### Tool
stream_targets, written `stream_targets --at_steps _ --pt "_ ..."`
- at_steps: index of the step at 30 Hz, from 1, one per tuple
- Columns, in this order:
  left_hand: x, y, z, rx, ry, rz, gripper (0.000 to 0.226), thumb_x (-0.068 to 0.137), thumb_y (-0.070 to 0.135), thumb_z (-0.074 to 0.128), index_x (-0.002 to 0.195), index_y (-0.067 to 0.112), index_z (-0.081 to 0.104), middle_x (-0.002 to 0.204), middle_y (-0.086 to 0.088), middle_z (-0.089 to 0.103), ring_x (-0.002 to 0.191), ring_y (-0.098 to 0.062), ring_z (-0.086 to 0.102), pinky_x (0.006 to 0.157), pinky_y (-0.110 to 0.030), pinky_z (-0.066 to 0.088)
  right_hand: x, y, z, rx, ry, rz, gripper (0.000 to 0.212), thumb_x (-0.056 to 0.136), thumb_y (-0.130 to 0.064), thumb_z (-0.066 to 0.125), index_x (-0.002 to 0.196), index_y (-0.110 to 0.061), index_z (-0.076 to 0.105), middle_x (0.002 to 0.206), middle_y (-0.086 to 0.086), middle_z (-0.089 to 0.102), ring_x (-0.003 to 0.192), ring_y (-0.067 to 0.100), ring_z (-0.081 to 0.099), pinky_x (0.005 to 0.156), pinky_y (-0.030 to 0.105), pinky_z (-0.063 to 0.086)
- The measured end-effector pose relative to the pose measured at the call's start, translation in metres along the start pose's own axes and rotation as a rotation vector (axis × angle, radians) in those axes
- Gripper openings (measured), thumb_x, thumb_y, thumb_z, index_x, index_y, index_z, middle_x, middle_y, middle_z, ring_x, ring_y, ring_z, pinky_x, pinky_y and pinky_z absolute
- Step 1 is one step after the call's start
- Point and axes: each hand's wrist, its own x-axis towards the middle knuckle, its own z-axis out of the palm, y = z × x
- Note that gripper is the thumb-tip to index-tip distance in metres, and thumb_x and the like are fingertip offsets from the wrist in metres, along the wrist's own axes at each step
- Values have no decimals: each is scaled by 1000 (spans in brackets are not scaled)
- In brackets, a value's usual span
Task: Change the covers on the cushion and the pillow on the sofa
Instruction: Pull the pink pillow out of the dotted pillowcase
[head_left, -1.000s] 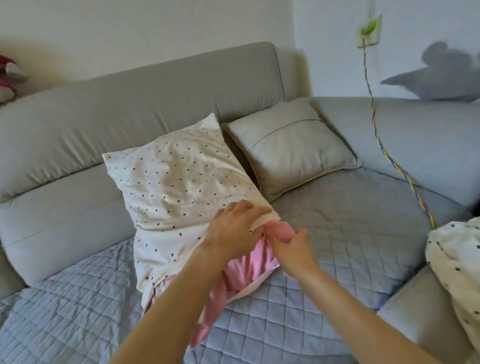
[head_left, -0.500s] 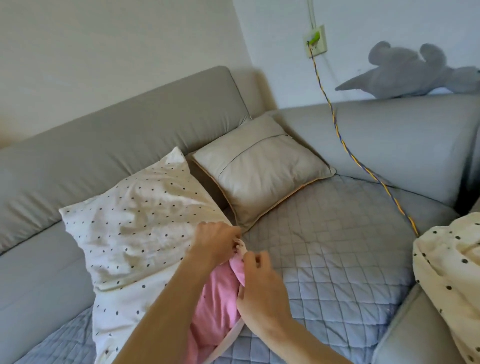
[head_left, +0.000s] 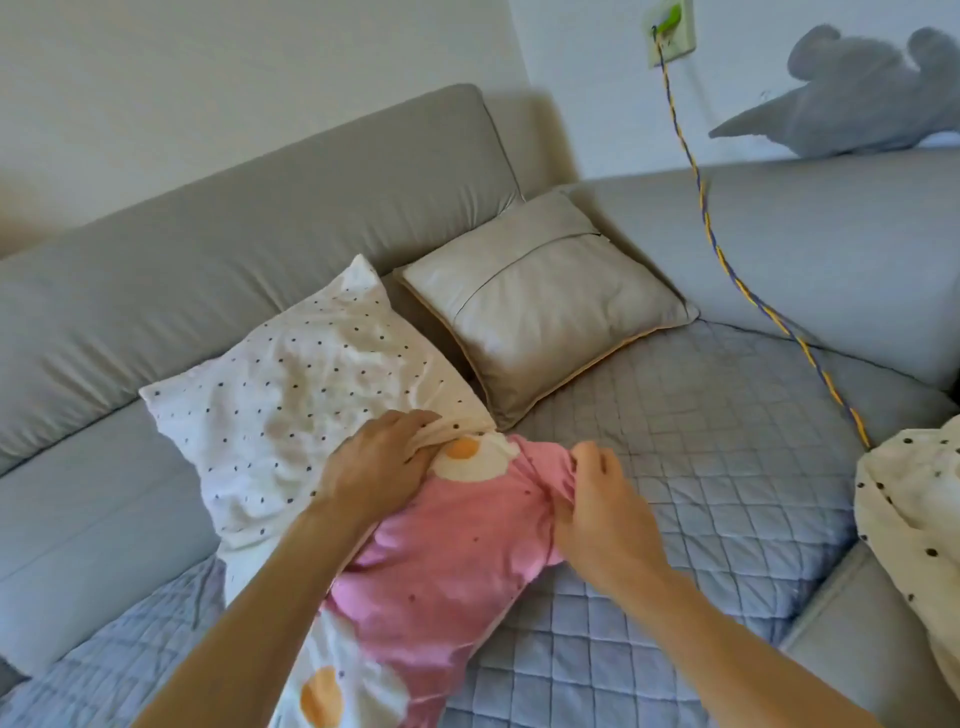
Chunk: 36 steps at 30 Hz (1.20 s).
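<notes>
Head view, centre of the frame: the left hand (head_left: 374, 467) clutches the bunched open edge of the dotted white cover (head_left: 291, 395), fingers curled into the cloth. The right hand (head_left: 602, 514) pinches a fold of the pink egg-print pillow (head_left: 447, 561) showing out of that cover. Both lie on the quilted seat pad (head_left: 701, 441) of the sofa (head_left: 260, 218), with the beige cushion (head_left: 540, 306) just beside, upper centre.
</notes>
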Motion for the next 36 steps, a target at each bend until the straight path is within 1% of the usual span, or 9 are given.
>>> stream_targets --at_steps 7,10,14,17,21,23,28,32,36 --pt "-143 -40 25 -187 306 -58 42 92 48 47 132 40 57 130 15 58 114 -16 59 92 -36 52 29 43 8 -54 78 78 12 95 -28 59 96 -16 56 99 9 63 88 28 57 70 35 41" --pt "-186 -61 38 -193 340 -118 42 95 49 43 137 47 49 138 12 53 119 -18 57 95 -40 52 22 20 5 -202 185 -73 14 89 -25 63 99 -16 60 100 9 65 93 32 55 77 35 37" --pt "-222 -79 47 -186 327 -171 41 101 55 25 138 57 43 145 12 47 120 -24 56 90 -43 54 -19 -37 7 -147 167 -365 43 83 -55 53 107 -20 63 111 2 66 106 31 56 92 41 39" --pt "-225 -80 50 -221 303 -172 42 100 44 35 139 59 40 147 12 44 118 -25 57 86 -42 56 -74 -82 25 -281 -101 -497 73 78 -82 43 127 -29 51 142 2 45 136 29 35 105 58 34" --pt "-214 -79 55 -315 309 -233 56 89 21 49 132 57 50 145 8 44 110 -24 58 87 -37 53 -119 -113 74 -381 -511 -346 113 61 -95 45 150 -39 2 159 14 -24 145 38 -28 110 70 15" --pt "-211 -80 57 -346 248 -254 69 77 13 41 130 55 54 148 9 41 112 -24 53 95 -29 43 -121 -112 96 -453 -449 -367 105 66 -78 62 148 -36 11 157 22 -16 145 47 -17 98 77 30" --pt "-210 -93 52 -339 228 -200 70 79 10 45 129 59 52 144 15 39 109 -20 47 88 -37 51 -95 -108 109 -488 -161 -532 53 57 -29 85 105 -23 62 116 17 52 104 43 50 57 51 52" --pt "-216 -112 53 -37 271 -185 94 78 7 71 145 57 27 138 9 42 97 -25 57 51 -39 56 -61 -98 80 -178 -132 -569 41 59 2 73 98 -12 72 90 8 57 83 35 55 71 37 44" --pt "-216 -141 56 126 323 -241 113 68 0 74 149 56 18 134 8 51 82 -23 58 62 -38 52 -57 -90 34 -18 -180 -621 27 61 -2 62 66 -23 46 75 -13 45 65 4 47 60 11 34"
